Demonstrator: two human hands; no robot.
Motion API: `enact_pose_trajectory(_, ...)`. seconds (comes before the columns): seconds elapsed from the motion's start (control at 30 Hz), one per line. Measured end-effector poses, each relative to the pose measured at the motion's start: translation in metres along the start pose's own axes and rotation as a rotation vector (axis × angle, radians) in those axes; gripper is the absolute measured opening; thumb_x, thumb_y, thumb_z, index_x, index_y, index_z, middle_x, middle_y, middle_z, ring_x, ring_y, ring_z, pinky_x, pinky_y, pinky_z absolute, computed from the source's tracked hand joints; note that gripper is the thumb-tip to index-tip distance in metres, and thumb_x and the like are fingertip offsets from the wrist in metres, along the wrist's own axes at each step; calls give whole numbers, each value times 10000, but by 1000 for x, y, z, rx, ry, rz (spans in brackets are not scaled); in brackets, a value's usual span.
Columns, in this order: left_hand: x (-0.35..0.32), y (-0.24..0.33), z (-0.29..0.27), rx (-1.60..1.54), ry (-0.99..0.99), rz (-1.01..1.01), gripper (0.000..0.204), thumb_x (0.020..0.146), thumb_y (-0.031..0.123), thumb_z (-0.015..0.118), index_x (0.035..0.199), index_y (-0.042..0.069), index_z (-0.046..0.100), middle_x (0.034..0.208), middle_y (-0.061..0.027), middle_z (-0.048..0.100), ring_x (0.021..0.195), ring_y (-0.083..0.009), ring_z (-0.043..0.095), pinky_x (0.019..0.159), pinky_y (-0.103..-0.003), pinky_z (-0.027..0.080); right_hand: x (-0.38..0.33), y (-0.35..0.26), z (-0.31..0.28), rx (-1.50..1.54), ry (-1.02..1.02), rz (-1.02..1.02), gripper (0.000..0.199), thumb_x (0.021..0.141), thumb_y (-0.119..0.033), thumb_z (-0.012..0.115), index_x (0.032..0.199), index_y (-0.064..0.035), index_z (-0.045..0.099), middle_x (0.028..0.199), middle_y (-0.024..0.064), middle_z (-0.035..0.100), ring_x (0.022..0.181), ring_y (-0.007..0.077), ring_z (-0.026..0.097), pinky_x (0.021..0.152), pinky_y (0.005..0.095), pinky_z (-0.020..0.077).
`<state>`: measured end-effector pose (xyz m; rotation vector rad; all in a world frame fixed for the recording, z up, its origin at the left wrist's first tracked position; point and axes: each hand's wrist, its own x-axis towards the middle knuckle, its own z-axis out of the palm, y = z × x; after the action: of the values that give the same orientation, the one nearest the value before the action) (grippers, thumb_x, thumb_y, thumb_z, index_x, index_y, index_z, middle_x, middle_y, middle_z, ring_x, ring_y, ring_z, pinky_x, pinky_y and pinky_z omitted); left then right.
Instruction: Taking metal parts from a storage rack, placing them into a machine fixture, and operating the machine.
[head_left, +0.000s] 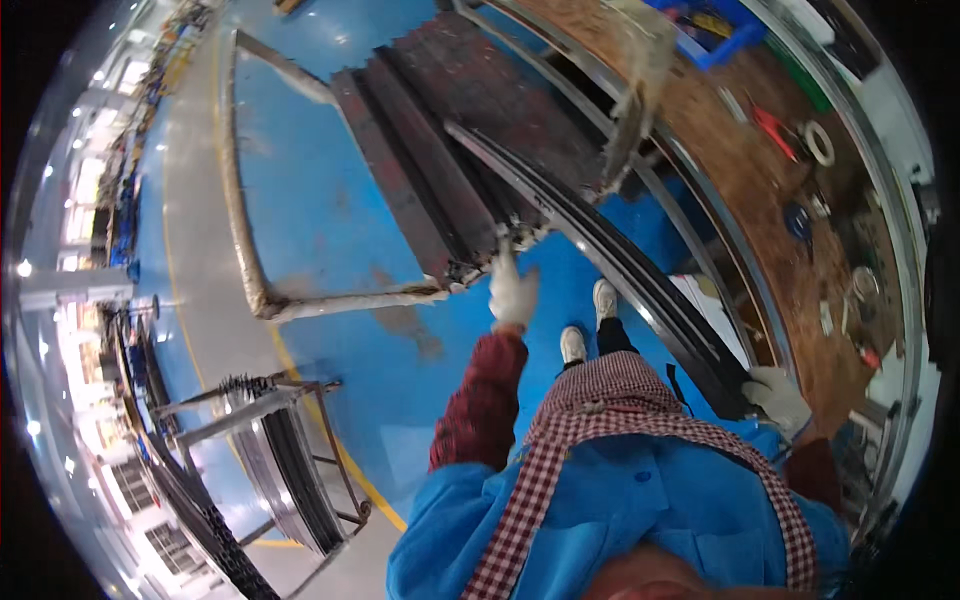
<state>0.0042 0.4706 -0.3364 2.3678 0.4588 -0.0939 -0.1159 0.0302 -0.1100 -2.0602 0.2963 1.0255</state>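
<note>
My left hand [513, 293], in a white glove, reaches to the near edge of a stack of dark metal profiles [405, 165]. Its fingers point at the stack's end and the thumb stands apart; no held thing shows in it. Whether the fingertips touch the stack's end, I cannot tell. My right hand [778, 398], gloved too, is closed around the near end of a long black profile [640, 285]. This profile slants away to the left, and its far end lies over the stack.
A padded frame [245, 240] extends left of the stack. On the right, a wooden workbench [770, 200] carries red-handled pliers [775, 130], a tape roll [818, 144] and a blue bin [705, 35]. A rack with long profiles [290, 460] stands at the lower left on the blue floor.
</note>
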Motion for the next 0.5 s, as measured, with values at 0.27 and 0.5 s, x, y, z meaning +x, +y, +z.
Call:
enact_pose_trajectory(0.27,101,7,39,726,36,899,563,731,109,712,1280,102,586,1255,-115,604,975,-330,610,756,-431,545,-161,13,1,-55,53,291,304,865,-285,564,756,-2,552,676,65,571,616,198,476,622,369,382)
enact_pose_trajectory(0.5,62,71,39,1072,-424,1164,189,754,125,646,931,69,688,957,-138,685,878,-354,625,735,-459,520,-208,144,13,40,43,357,323,848,-340,584,805,-23,631,742,66,677,652,257,565,654,394,432)
